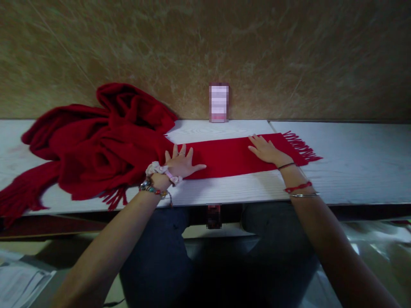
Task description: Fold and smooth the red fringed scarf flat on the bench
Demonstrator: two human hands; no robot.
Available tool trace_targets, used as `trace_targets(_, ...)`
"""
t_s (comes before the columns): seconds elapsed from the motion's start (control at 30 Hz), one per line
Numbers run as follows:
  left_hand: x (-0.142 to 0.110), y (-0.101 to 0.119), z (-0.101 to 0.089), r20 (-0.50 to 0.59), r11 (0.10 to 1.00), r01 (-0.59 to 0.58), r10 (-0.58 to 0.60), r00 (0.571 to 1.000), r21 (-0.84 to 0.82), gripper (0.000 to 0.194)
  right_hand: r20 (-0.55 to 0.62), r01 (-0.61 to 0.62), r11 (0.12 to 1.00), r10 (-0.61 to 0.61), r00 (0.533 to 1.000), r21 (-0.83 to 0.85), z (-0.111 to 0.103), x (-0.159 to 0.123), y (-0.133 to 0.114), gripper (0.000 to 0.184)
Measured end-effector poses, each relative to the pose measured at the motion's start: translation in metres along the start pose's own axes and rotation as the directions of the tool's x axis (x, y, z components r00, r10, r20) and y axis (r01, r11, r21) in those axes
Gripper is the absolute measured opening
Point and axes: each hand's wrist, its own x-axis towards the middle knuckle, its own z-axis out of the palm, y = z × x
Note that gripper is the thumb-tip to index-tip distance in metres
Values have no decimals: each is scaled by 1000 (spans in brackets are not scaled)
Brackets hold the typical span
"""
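Note:
A red fringed scarf [231, 156] lies stretched flat across the white table [353, 167], its fringe end pointing right. My left hand [181, 163] rests flat on the scarf with fingers spread, where the flat strip meets the bunched part. My right hand [265, 149] presses flat on the scarf near the fringed end, fingers stretched out. Both hands hold nothing. A heap of red fabric [96, 145] is piled on the table's left side, with fringes hanging over the front edge.
A small pixelated upright object [218, 102] stands against the brown marbled wall behind the scarf. A seam splits the tabletop at right of centre. My legs are under the table. Papers [19, 282] lie at the lower left.

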Motion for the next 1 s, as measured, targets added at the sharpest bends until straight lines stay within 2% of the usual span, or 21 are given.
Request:
trace_targets(0.1,8,19,-5,-163,997,-76,76,984,8,73,24,166,986,-167,986,20,4,0,-27,57)
trace_targets(0.17,19,27,0,-200,991,-137,137,970,12,69,88,246,969,-247,965,29,8,-1,-38,58)
trace_targets(0.23,32,30,10,-151,985,-172,167,974,-15,68,137,285,958,-286,948,33,11,-5,-42,60)
trace_targets(0.3,41,28,22,-117,983,-177,172,978,-40,67,138,288,957,-290,947,34,12,-11,-42,61)
trace_targets(0.4,44,23,32,-161,976,-208,197,967,-61,66,96,294,955,-295,950,28,11,-21,-44,62)
trace_targets(0.5,36,22,32,-210,960,-273,256,944,-58,65,101,317,948,-317,943,18,9,-30,-52,60)
trace_targets(0.63,22,24,28,-102,904,-426,421,901,-33,70,134,331,943,-332,934,25,10,-34,-57,57)
trace_targets(0.7,19,24,27,-58,889,-457,455,889,-24,70,118,348,937,-349,929,32,10,-33,-56,57)
trace_targets(0.77,17,25,25,-68,878,-478,477,876,-2,68,87,373,927,-375,923,35,8,-34,-53,56)
trace_targets(0.83,14,26,20,-117,833,-551,552,826,42,65,50,424,905,-426,904,39,3,-38,-52,57)
trace_targets(0.9,10,28,14,-171,762,-640,647,743,101,61,18,478,877,-479,878,35,-2,-45,-52,54)
trace_targets(1.0,2,34,4,-172,675,-714,738,653,186,52,-6,515,857,-515,857,-10,-9,-56,-53,41)
